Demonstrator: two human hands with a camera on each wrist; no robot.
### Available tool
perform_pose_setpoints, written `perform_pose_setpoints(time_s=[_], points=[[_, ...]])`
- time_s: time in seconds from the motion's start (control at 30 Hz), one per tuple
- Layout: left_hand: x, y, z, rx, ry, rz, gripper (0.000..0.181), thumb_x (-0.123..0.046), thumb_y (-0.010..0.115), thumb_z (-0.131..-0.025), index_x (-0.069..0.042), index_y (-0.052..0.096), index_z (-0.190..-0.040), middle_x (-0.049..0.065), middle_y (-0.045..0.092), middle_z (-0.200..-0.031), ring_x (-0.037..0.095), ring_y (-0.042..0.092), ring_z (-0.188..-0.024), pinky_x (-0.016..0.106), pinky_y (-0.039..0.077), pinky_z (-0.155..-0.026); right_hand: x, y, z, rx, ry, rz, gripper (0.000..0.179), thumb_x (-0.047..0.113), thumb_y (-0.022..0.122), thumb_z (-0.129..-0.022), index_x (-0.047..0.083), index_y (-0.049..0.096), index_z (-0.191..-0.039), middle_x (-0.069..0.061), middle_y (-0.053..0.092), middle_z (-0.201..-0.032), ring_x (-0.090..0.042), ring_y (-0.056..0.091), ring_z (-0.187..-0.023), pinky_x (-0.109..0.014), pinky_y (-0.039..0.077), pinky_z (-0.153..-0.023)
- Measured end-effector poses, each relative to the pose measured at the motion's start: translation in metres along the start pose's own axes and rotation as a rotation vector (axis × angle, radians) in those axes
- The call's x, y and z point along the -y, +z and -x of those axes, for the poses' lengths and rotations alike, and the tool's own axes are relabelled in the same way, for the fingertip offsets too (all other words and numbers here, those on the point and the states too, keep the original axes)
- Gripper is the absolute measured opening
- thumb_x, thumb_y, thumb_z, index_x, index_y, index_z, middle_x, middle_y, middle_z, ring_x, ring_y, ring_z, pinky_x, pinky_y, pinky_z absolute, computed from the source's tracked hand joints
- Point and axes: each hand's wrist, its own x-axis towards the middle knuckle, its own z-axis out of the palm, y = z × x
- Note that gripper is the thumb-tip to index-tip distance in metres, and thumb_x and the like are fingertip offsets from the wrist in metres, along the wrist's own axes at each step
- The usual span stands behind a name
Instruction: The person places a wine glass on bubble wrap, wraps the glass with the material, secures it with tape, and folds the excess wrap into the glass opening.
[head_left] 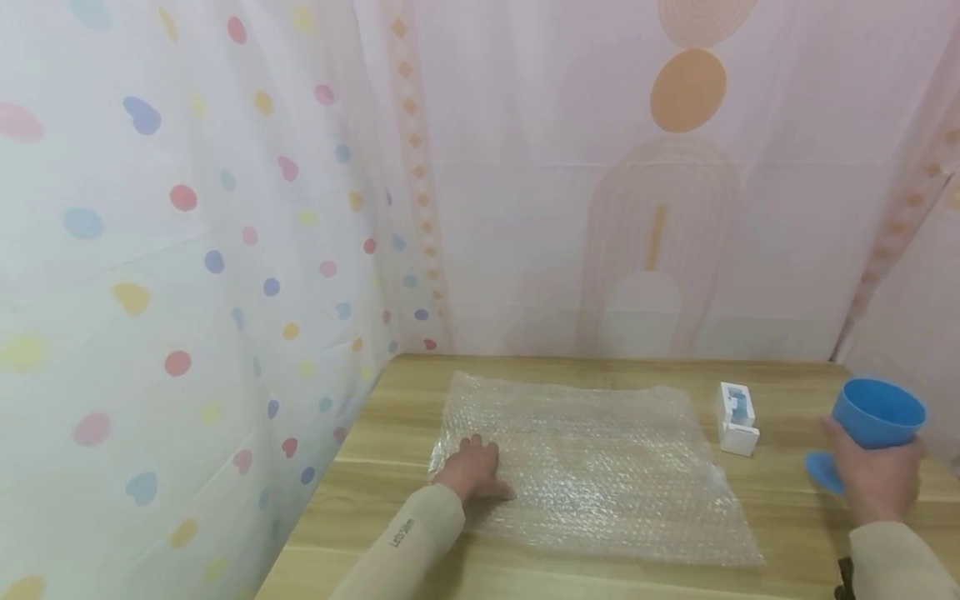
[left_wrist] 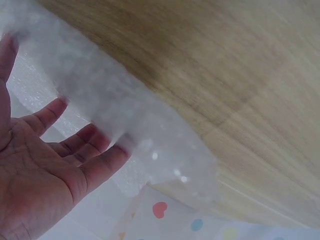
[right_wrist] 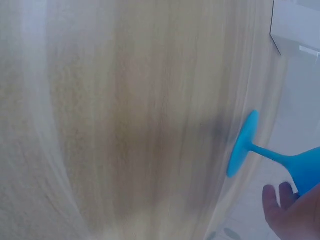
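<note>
A sheet of clear bubble wrap [head_left: 600, 467] lies spread over the wooden table. On its left side rests my left hand [head_left: 474, 471], fingers spread and fairly straight. From the left wrist, the fingertips touch the bubble wrap [left_wrist: 105, 85] near its edge. Off to the right, my right hand [head_left: 879, 479] grips a blue goblet [head_left: 876, 417] around the lower bowl and stem, mouth up and slightly tilted. The right wrist view shows the goblet's round foot [right_wrist: 243, 145] and thin stem close over the table; much of the bowl is cut off there.
A small white tape dispenser [head_left: 737, 421] with a light blue roll stands between the wrap and the goblet. The wooden table [head_left: 360, 446] backs onto a patterned curtain [head_left: 517, 250], and a dotted curtain [head_left: 225, 333] hangs along its left side.
</note>
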Motion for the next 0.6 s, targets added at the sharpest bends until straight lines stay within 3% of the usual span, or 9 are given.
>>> perform_pose_setpoints(time_s=[0.3,0.6], points=[[-0.0017,-0.0022,0.0023,-0.008,0.009,-0.028,0.075,-0.045,0.083,-0.076,0.003,0.056,-0.127,0.032,0.044,-0.140,0.049,0.043,-0.128,0.059,0.045,-0.099,0.0018,-0.0026,0.0082,-0.022,-0.011,0.035,0.108,0.059,0.054,-0.091,0.000,-0.011,-0.154,-0.036,0.007,-0.157,-0.054,0.013,-0.143,-0.067,0.014,-0.114],[0.0000,0.0009,0.0039,-0.015,0.029,-0.021,0.077,-0.047,0.083,-0.075,0.003,0.057,-0.126,0.033,0.046,-0.137,0.048,0.048,-0.122,0.058,0.048,-0.096,0.0047,-0.0031,0.0084,-0.032,-0.015,0.030,0.112,0.062,0.057,-0.088,-0.004,-0.007,-0.153,-0.037,0.011,-0.156,-0.056,0.016,-0.141,-0.069,0.016,-0.113]])
